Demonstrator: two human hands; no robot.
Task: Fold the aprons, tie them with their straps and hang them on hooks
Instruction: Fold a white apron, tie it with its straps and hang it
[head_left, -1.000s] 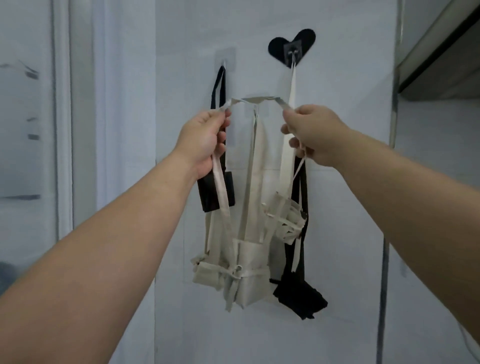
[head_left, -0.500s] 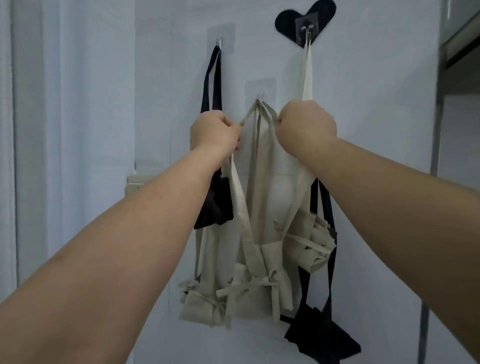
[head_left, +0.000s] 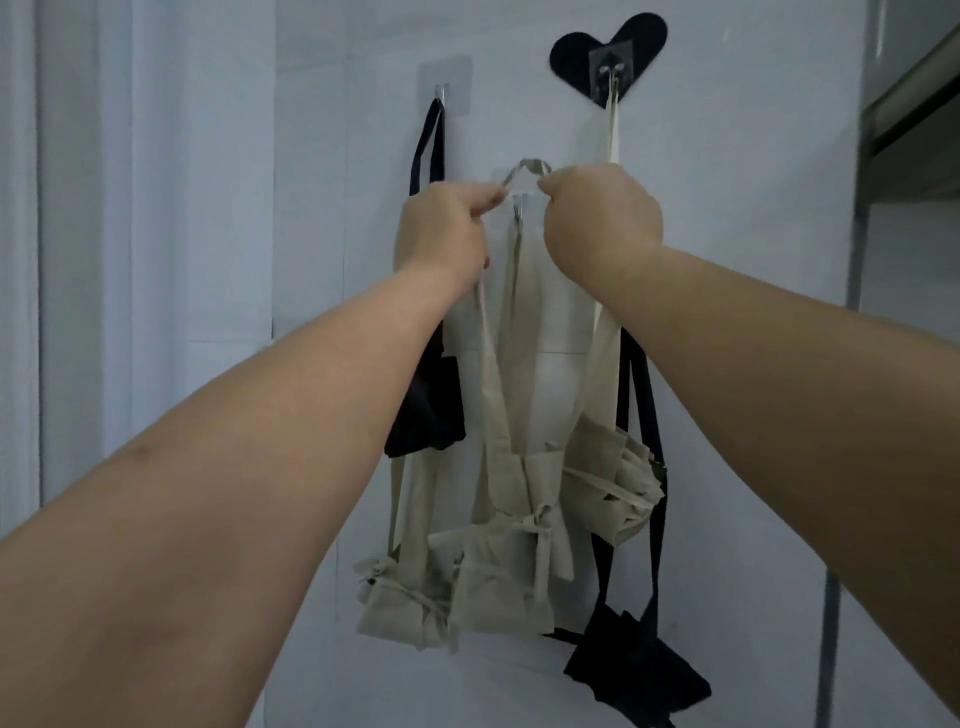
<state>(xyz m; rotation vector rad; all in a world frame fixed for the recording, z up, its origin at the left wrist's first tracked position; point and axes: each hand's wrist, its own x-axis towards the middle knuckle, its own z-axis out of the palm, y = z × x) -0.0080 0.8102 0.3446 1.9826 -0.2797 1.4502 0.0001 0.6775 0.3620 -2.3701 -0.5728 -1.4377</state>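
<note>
Left hand, right hand: aloft, clenched.

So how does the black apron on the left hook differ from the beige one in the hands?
The black apron hangs by its strap from the left hook; the beige apron has its strap loop pinched by the left hand and right hand. The black bundle hangs higher, the beige one lower. Both are folded into bundles.

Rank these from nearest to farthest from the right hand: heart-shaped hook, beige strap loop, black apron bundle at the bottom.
1. beige strap loop, pinched by the right hand, at its left
2. heart-shaped hook, above
3. black apron bundle, far below
</note>
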